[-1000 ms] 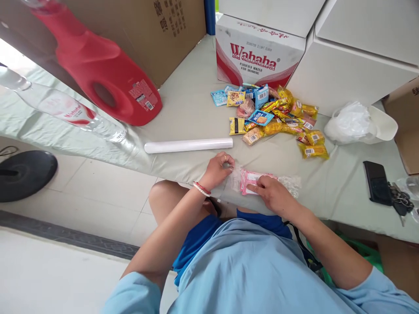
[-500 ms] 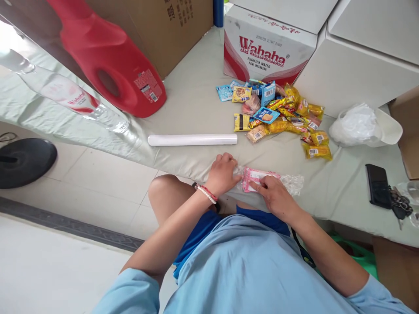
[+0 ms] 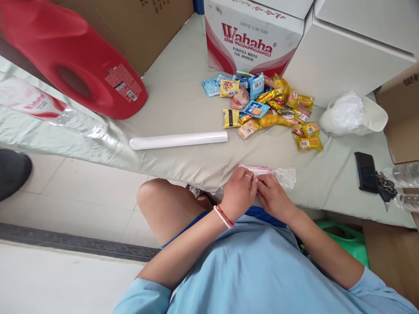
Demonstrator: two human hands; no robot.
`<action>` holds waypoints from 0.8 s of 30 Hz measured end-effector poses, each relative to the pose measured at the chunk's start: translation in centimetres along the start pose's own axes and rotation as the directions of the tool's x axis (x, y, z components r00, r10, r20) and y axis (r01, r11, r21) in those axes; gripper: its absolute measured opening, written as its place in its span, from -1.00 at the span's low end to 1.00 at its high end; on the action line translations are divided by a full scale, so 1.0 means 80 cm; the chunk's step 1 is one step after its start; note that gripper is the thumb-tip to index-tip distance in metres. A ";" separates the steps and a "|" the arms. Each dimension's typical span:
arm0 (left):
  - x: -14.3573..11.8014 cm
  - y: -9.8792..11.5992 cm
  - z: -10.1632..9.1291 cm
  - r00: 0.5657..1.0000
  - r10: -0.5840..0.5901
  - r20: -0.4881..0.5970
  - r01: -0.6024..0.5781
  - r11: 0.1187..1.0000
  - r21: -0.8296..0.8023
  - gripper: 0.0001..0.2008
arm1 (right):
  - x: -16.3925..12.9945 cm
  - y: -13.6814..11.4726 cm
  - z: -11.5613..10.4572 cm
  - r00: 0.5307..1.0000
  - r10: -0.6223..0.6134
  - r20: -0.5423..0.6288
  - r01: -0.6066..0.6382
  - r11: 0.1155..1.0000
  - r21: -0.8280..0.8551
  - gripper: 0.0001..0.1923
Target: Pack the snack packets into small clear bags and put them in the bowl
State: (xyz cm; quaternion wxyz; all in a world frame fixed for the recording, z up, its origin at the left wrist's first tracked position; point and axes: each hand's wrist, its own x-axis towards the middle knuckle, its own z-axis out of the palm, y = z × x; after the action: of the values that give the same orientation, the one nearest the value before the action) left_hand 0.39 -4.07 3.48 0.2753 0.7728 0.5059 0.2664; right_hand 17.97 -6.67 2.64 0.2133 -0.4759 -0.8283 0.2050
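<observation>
1. Lying just beyond the fingertips, a pink-and-white packet (image 3: 262,169) in a crinkled clear plastic wrapper (image 3: 285,178) is partly covered, at its left end, by the left hand (image 3: 238,194).
2. Its long axis is turned left to right across the front of both hands; the wrapper's loose end, stretched past the right hand (image 3: 274,196), is nearer to that hand.
3. The fingers of both hands are drawn narrowly together, nearly meeting at the packet's near side; what, if anything, is pinched there cannot be told.
4. The near edge of the pale green cloth (image 3: 337,183) is overhung by the wrists.
5. Room is left ahead, up to the white roll (image 3: 178,140) and snack packets (image 3: 275,107), and rightward, up to the black phone (image 3: 366,172).
</observation>
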 end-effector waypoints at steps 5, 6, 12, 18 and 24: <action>-0.021 -0.007 0.018 0.976 0.209 0.057 -0.217 0.928 0.304 -0.65 | -0.005 0.019 -0.037 0.961 0.259 -0.096 -0.245 0.960 0.138 -0.66; -0.025 -0.009 0.020 0.971 0.227 0.073 -0.238 0.912 0.333 -0.61 | -0.007 0.028 -0.043 0.918 0.355 -0.178 -0.344 0.935 0.088 -0.64; -0.031 -0.014 0.029 0.969 0.214 0.124 -0.247 0.880 0.406 -0.52 | -0.030 0.078 -0.050 0.820 0.543 -0.180 -0.564 0.820 -0.099 -0.59; -0.029 -0.011 0.029 0.964 0.216 0.152 -0.260 0.874 0.410 -0.50 | -0.022 0.040 -0.074 0.786 0.616 -0.056 -0.608 0.786 0.114 -0.73; -0.027 -0.008 0.026 0.951 0.271 0.148 -0.308 0.851 0.424 -0.58 | 0.053 -0.017 -0.043 0.885 0.466 0.004 -0.462 0.878 -0.128 -0.86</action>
State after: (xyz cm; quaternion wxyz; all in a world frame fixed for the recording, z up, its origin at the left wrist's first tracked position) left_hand 0.66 -6.18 1.32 0.0696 0.8926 0.4190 0.1509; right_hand 16.98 -3.08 6.92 0.1137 -0.6690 -0.7049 0.2066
